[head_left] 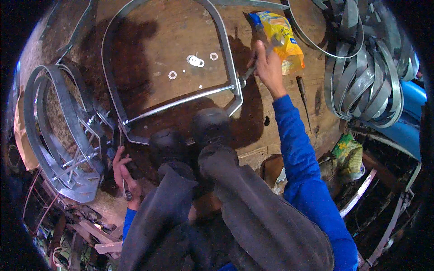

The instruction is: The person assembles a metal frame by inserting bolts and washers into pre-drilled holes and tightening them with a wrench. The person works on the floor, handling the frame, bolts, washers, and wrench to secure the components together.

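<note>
Left grip [129,179] holds one wrench [128,196]; right grip [267,67], another wrench [247,76]; one frame [181,104] between; perhaps six washers [194,60]

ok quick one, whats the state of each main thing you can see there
left hand: closed on a wrench
right hand: closed on another wrench
metal frame: rod fitted across it
washers: loose, some piled together
screwdriver-like tool: lying loose
yellow packet: lying down, crumpled
left-side frames: bunched together
metal strips: looped, heaped
</note>
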### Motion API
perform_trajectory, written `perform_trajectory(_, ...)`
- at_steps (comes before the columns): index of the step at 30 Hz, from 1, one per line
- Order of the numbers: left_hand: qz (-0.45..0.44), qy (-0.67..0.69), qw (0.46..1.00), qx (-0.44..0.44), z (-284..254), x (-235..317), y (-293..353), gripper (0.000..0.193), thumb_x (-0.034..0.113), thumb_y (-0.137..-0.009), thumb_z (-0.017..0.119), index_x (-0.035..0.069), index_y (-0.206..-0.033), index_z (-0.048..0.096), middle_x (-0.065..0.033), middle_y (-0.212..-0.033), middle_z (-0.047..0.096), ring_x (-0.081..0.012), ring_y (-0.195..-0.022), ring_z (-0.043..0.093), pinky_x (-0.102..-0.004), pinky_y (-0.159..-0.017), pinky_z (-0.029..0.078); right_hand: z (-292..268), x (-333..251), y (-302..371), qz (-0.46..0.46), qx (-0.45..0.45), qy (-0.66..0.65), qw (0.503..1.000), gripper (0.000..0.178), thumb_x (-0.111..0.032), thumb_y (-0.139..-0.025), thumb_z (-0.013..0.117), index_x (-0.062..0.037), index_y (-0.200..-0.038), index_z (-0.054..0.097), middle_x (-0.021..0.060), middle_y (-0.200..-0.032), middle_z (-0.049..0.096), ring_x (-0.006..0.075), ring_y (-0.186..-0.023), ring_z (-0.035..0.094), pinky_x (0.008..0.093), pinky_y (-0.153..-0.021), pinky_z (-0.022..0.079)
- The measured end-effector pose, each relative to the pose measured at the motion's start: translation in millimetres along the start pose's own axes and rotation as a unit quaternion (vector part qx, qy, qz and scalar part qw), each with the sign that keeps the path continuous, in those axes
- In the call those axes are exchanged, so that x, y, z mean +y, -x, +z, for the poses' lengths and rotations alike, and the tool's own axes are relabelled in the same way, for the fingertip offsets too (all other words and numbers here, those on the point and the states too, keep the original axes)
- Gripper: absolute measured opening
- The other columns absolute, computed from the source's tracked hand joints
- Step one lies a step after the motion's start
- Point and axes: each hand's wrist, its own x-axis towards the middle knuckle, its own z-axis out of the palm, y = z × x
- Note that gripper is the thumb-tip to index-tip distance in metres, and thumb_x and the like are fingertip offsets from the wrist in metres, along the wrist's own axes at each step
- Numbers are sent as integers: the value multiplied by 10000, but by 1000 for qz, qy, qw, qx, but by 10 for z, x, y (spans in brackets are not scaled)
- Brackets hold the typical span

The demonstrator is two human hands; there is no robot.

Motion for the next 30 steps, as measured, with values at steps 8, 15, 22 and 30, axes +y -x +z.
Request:
perform_trajectory(8,35,-17,999,10,33,150,-72,483,360,-1004,349,-29,-911,619,-210,-1284,540,-341,-1251,476,-437,-1009,413,-123,198,88,10,-1,-37,999,472,-418,-1021,371,-41,-826,580,63,-640,646,116,-528,567,270,-468,423)
perform_trajectory(15,29,-71,997,3,-22,235,-67,411,308,-995,373,-13,-893,610,-201,-1250,573,-355,-1249,489,-431,-1012,402,-105,7,446,-17,30,-102,994,444,-367,-1036,360,-23,-851,572,53,-689,620,88,-554,523,245,-501,405)
perform_trajectory(22,101,-63,993,-21,-118,10,-52,300,200,-1001,404,3,-840,563,-201,-1209,602,-375,-1242,505,-429,-1013,402,-338,-22,393,-4,73,-109,991,398,-349,-1037,369,-21,-933,570,58,-710,608,96,-590,537,254,-512,432)
perform_trajectory(30,80,-65,994,-26,-297,256,-293,312,224,-1005,424,2,-824,547,-188,-1100,656,-357,-1144,586,-386,-919,474,-324,140,1016,-16,78,-133,988,433,-338,-1045,327,18,-929,544,126,-823,638,164,-660,592,281,-599,485)
